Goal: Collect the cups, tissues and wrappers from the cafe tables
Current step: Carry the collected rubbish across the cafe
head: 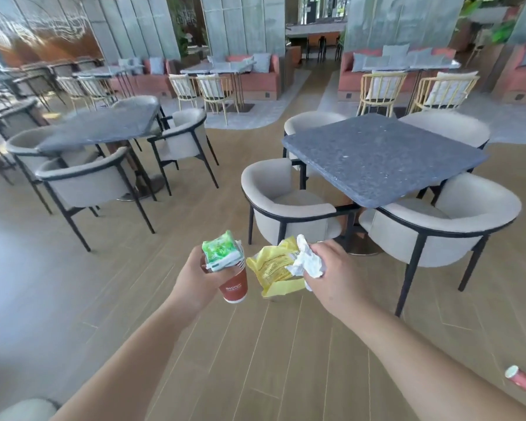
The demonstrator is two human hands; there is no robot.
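My left hand (196, 279) grips a red paper cup (234, 288) with a green and white wrapper (220, 252) stuffed into its mouth. My right hand (336, 275) holds a yellow wrapper (272, 270) together with a crumpled white tissue (307, 259). Both hands are held out in front of me above the wooden floor. A second red paper cup (521, 379) lies on its side on the floor at the lower right.
A dark stone table (383, 156) with cream armchairs (289, 205) stands ahead on the right. Another such table (104, 126) with chairs stands on the left. An open aisle of wooden floor runs between them. More tables and sofas line the back.
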